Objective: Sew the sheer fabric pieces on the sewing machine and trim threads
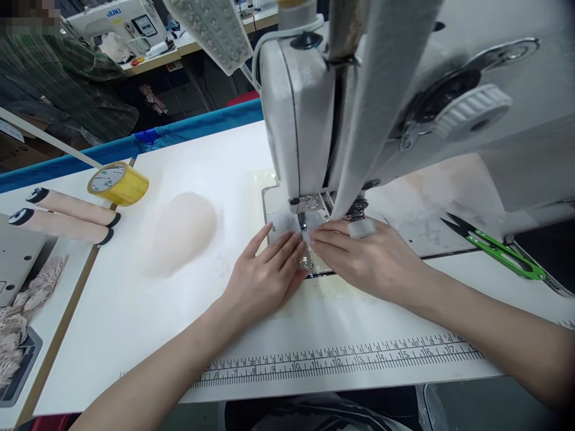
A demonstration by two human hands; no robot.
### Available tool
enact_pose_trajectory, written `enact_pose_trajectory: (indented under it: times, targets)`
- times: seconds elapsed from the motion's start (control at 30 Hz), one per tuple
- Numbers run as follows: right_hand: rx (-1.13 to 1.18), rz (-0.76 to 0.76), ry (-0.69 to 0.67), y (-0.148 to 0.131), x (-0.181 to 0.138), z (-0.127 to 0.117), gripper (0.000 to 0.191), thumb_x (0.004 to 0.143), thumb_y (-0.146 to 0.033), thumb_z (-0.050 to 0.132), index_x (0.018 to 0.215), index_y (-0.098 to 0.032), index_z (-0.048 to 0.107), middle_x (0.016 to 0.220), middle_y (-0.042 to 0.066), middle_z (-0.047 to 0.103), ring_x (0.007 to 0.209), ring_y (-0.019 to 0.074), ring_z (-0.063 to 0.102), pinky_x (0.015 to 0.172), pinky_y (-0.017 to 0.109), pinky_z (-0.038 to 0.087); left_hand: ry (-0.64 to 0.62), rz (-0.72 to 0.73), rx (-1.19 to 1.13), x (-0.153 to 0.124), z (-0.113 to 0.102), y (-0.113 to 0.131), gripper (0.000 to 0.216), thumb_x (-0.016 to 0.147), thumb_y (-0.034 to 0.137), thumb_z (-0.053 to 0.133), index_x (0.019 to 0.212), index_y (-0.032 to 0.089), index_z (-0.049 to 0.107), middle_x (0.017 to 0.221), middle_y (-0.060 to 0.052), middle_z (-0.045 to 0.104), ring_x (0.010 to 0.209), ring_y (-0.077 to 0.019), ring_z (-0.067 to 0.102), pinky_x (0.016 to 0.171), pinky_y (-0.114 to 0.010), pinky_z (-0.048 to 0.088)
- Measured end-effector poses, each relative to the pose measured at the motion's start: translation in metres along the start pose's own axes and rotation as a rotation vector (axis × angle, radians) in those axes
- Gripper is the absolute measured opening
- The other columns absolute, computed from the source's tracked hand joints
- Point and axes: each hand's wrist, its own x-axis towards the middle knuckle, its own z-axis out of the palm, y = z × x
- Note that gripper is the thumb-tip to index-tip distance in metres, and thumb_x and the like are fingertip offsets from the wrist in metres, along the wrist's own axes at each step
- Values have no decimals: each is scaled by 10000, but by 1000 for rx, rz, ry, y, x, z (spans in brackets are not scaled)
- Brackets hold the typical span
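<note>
My left hand lies flat on the sewing machine's metal plate, fingers stretched toward the needle. My right hand rests opposite it, fingers extended and touching the left fingertips just below the presser foot. Between the fingertips lies a small, thin, translucent piece that both hands press down; I cannot make out what it is. The white sewing machine rises directly behind the hands.
A pale pink sheer fabric piece lies to the left. A yellow tape roll and two pink thread cones sit far left. Green thread snips lie at right. A printed ruler runs along the table's front. Another person sits beyond.
</note>
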Motion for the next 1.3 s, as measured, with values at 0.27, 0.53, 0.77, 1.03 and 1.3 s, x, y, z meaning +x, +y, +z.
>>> enact_pose_trajectory:
  times: [0.27,0.53,0.77,1.03,1.3]
  targets:
    - [-33,72,23,-5,-3,4,285,879,-31,501,1019,-159,713,968,47,754,881,189,652,833,331,475,-11,-19,20,-2,-2,1,324,939,260,559,1217,108,628,1189,-119,705,1129,-247,665,1072,-501,459]
    - [-69,64,-26,-4,-3,5,318,849,9,517,1040,-156,710,1035,67,744,967,208,641,876,350,460,8,-62,10,-1,3,-4,355,944,306,556,1230,104,619,1210,-121,696,1149,-245,654,1093,-500,435]
    - [-122,66,-38,1,-1,10,308,876,-41,522,1105,-150,695,1034,66,749,1061,233,620,960,396,432,-4,-104,-15,4,8,-14,363,961,334,533,1244,122,616,1239,-111,681,1181,-251,634,1131,-514,390]
    - [-97,79,-52,1,0,4,309,910,-55,488,1107,-162,699,1006,52,758,1059,216,635,1015,392,405,-100,-219,-39,4,10,-18,453,975,406,485,1339,144,552,1364,-91,601,1289,-288,540,1142,-527,346]
    - [77,93,4,-6,2,1,342,882,9,439,1100,-115,672,1146,88,718,1039,219,658,750,329,518,-42,-230,91,4,1,-6,378,941,435,543,1135,130,655,1093,-140,702,942,-269,661,818,-424,524]
